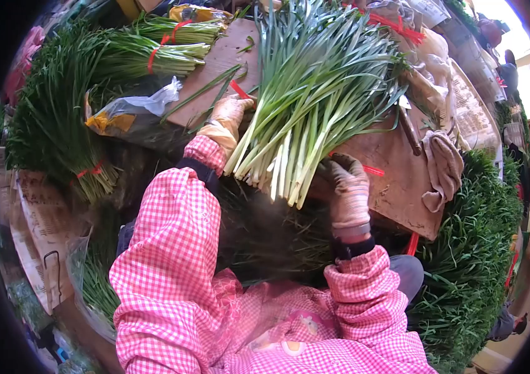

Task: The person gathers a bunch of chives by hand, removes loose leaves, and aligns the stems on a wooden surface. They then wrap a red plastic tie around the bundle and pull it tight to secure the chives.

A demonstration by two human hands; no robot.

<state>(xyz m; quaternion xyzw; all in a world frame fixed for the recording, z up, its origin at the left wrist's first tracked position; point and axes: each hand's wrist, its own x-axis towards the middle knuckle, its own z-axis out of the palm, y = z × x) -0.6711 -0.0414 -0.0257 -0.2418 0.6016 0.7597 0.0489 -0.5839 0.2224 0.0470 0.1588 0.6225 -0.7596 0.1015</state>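
Scallion bundle [315,93] on tabletop [396,181], centre toward 12 o'clock, leaf tips cut off at frame top. Gloved right hand [343,187] grips its white ends at 5 o'clock. left hand [230,115] against its 9 o'clock side, fingers partly hidden, can't tell grip.

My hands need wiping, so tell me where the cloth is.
In the head view, the cloth lies on the right edge of the wooden board, just right of the right hand, which grips the bunch of green onions.
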